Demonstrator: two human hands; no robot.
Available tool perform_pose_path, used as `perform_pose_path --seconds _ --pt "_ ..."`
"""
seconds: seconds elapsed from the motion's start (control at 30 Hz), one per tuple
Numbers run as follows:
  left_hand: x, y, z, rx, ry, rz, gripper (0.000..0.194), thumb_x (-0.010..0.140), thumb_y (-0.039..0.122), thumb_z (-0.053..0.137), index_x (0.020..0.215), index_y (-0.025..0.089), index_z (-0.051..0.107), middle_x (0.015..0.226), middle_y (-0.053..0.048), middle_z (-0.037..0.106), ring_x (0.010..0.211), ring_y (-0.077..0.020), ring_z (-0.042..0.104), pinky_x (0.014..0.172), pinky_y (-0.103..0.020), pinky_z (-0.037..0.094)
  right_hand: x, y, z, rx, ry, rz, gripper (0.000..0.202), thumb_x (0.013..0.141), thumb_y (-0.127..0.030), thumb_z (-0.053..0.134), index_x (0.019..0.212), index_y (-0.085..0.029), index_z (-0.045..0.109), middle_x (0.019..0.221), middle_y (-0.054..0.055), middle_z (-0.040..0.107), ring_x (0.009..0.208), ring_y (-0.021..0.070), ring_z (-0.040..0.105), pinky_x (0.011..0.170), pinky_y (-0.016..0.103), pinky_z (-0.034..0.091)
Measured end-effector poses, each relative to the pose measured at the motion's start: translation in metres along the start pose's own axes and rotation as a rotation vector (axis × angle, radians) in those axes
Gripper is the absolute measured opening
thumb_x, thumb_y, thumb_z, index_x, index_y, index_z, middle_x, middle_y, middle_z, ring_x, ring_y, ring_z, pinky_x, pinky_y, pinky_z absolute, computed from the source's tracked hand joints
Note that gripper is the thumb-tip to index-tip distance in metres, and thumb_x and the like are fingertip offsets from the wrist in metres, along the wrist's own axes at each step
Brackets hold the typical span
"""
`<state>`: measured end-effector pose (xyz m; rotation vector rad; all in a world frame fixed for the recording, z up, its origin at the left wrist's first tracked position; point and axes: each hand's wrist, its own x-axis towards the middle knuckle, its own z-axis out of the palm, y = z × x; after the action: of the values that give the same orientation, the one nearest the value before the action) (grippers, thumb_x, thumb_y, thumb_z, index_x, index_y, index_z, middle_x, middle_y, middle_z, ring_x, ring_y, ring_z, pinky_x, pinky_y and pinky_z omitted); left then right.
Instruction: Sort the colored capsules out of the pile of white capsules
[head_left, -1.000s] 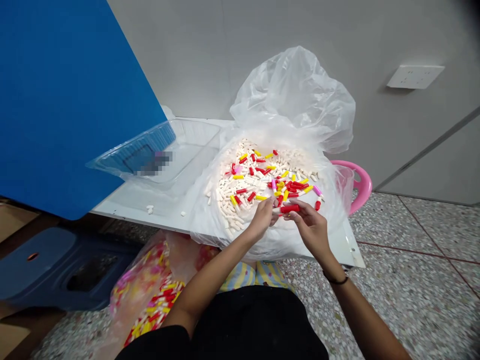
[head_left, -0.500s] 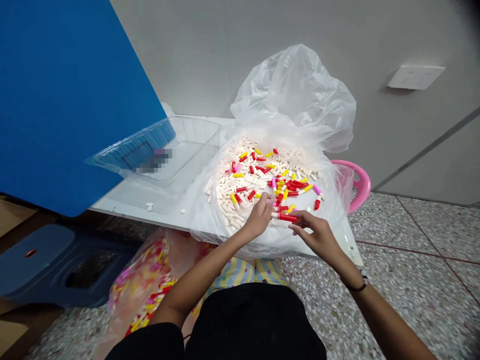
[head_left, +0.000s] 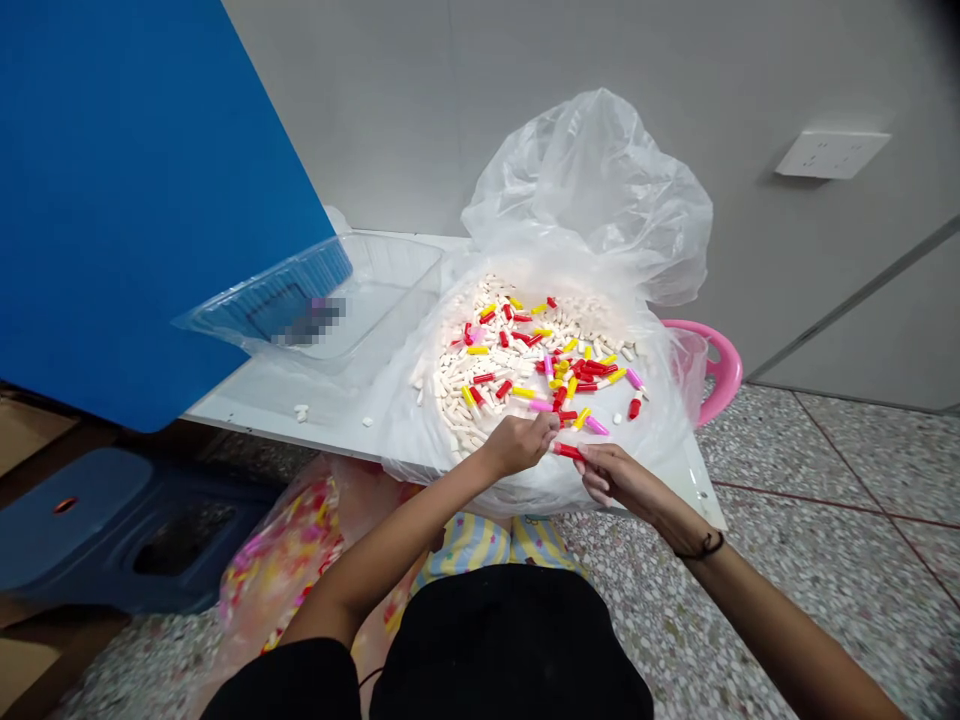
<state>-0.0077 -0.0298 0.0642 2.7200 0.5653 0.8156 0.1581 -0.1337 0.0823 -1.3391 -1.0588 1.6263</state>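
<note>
My right hand (head_left: 619, 475) pinches the right end of a red tube (head_left: 569, 451) near the front edge of the plastic bag. My left hand (head_left: 523, 443) is closed at the tube's left end; a small pale part may be between its fingers, but it is too hidden to make out. Behind my hands, many small white pieces (head_left: 457, 375) lie in the open clear plastic bag (head_left: 589, 180). Red, yellow and pink tubes lie on and beside them, among them a pink tube (head_left: 597, 426) just beyond my fingers.
A clear plastic tray (head_left: 375, 300) stands left on the white table (head_left: 262, 395), by a blue panel (head_left: 150, 200). A pink rim (head_left: 726, 375) shows at the right. Below left are a blue stool (head_left: 75, 520) and a bag of coloured tubes (head_left: 300, 540).
Both hands have moved slightly down toward the table's front edge. My right fingers have closed on the red tube, and pink tubes behind my hands are now uncovered.
</note>
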Motion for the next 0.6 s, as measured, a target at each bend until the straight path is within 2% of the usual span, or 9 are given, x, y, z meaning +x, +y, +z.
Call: perform_pose_path --seconds 0.03,0.1,0.17,0.23,0.3,0.4,0.5,0.6 --pt "0.003 -0.004 0.0 0.029 -0.028 -0.057 0.028 0.093 0.032 0.028 0.097 0.016 0.05 0.072 -0.004 0.06 0.061 -0.0165 0.059 0.055 -0.027 0.045 0.004 0.002 -0.005 -0.096 0.065 -0.027 0.045 0.081 -0.06 0.045 0.068 -0.018 0.051 0.045 -0.006 0.041 0.033 0.0084 0.038 0.038 0.023 0.031" --pt "0.011 -0.013 -0.005 0.088 -0.048 -0.166 0.026 0.093 0.035 0.034 0.098 0.016 0.051 0.078 -0.006 0.061 0.074 -0.0196 0.06 0.063 -0.03 0.047 0.012 0.003 -0.023 -0.407 0.285 -0.15 0.042 0.082 -0.057 0.044 0.079 -0.017 0.055 0.056 -0.001 0.055 0.04 0.0116 0.049 0.043 0.025 0.037" --pt "0.017 -0.029 -0.014 0.144 -0.028 -0.232 0.024 0.09 0.037 0.041 0.097 0.017 0.053 0.091 -0.008 0.062 0.09 -0.0222 0.057 0.075 -0.035 0.047 0.018 0.002 -0.05 -0.801 0.543 -0.276 0.031 0.085 -0.045 0.048 0.095 -0.017 0.058 0.069 0.003 0.062 0.054 0.0152 0.057 0.053 0.026 0.041" --pt "0.019 -0.052 -0.025 0.198 0.015 -0.298 0.02 0.088 0.032 0.045 0.097 0.017 0.055 0.102 -0.009 0.06 0.099 -0.0232 0.053 0.086 -0.038 0.044 0.022 0.001 -0.081 -1.16 0.7 -0.257 0.021 0.085 -0.025 0.046 0.098 -0.017 0.061 0.08 0.007 0.066 0.071 0.0193 0.062 0.059 0.027 0.04" --pt "0.018 -0.08 -0.035 0.233 0.054 -0.393 0.018 0.086 0.022 0.044 0.099 0.017 0.056 0.109 -0.01 0.058 0.104 -0.0234 0.05 0.092 -0.038 0.042 0.024 0.001 -0.111 -1.411 0.719 -0.158 0.028 0.082 -0.01 0.041 0.099 -0.017 0.063 0.095 0.011 0.066 0.082 0.021 0.062 0.06 0.027 0.039" --pt "0.014 -0.123 -0.043 0.253 0.016 -0.551 0.032 0.083 0.008 0.038 0.11 0.015 0.055 0.118 -0.011 0.055 0.113 -0.0224 0.046 0.098 -0.035 0.038 0.032 0.004 -0.136 -1.55 0.672 -0.06 0.029 0.084 -0.01 0.04 0.102 -0.014 0.063 0.097 0.014 0.066 0.087 0.0221 0.062 0.063 0.028 0.039" --pt "0.011 -0.153 -0.042 0.256 -0.073 -0.695 0.04 0.083 0.004 0.034 0.118 0.012 0.053 0.124 -0.012 0.053 0.116 -0.0215 0.046 0.1 -0.032 0.036 0.045 0.008 -0.131 -1.58 0.647 0.016 0.024 0.087 -0.024 0.045 0.095 -0.01 0.063 0.092 0.016 0.066 0.088 0.0255 0.061 0.066 0.03 0.04" --pt "0.013 -0.165 -0.038 0.258 -0.104 -0.741 0.035 0.085 0.014 0.041 0.117 0.012 0.053 0.124 -0.013 0.053 0.115 -0.0243 0.047 0.099 -0.035 0.037 0.057 0.011 -0.11 -1.596 0.608 -0.005 0.022 0.082 -0.018 0.051 0.099 -0.011 0.061 0.094 0.015 0.067 0.096 0.0289 0.058 0.066 0.031 0.041"
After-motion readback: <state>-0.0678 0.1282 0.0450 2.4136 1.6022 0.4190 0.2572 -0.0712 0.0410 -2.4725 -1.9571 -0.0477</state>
